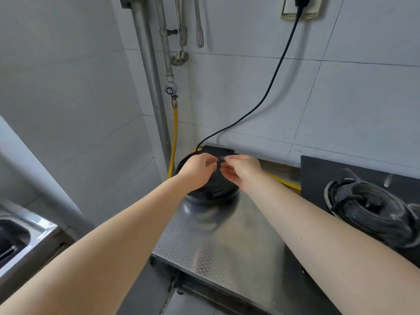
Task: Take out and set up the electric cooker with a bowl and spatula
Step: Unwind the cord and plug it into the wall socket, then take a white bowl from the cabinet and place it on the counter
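I see bare steel counter (229,242) in front of the cooker (211,187); gas stove (372,208) blocks its right, wall pipes (151,71) its left.

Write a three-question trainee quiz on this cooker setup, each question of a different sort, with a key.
1. True or false: the black cord runs up to the wall socket.
2. Where does the black cooker sit? A) in the sink B) at the back of the steel counter C) on the gas stove
3. Fill in: the left hand and right hand meet above the ______.

Key: 1 true; 2 B; 3 cooker.
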